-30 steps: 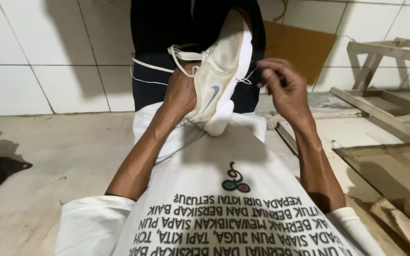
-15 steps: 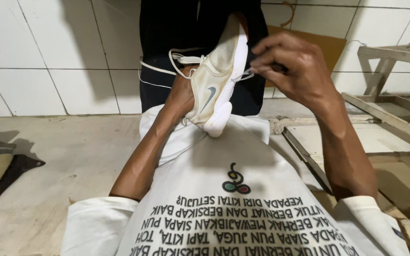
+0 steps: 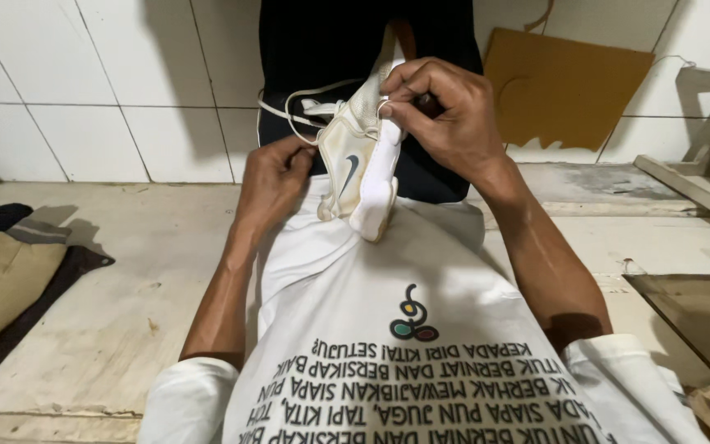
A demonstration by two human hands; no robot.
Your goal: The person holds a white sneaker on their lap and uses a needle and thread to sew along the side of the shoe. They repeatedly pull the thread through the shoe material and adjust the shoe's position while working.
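left hand (image 3: 271,177) fingers grip the white shoe (image 3: 359,164); right hand (image 3: 445,115) fingers pinch its lace (image 3: 301,103).

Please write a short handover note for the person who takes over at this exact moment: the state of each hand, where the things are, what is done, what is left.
Left hand: holds the side of the white shoe, which rests toe down on the white shirt at the lap.
Right hand: shut, pinching the white lace at the shoe's top edge.
Done: part of the lace is threaded; how far cannot be seen.
Left: a loose loop of lace hangs out toward the left.
Nearby: folded dark and tan cloth on the floor, far left.
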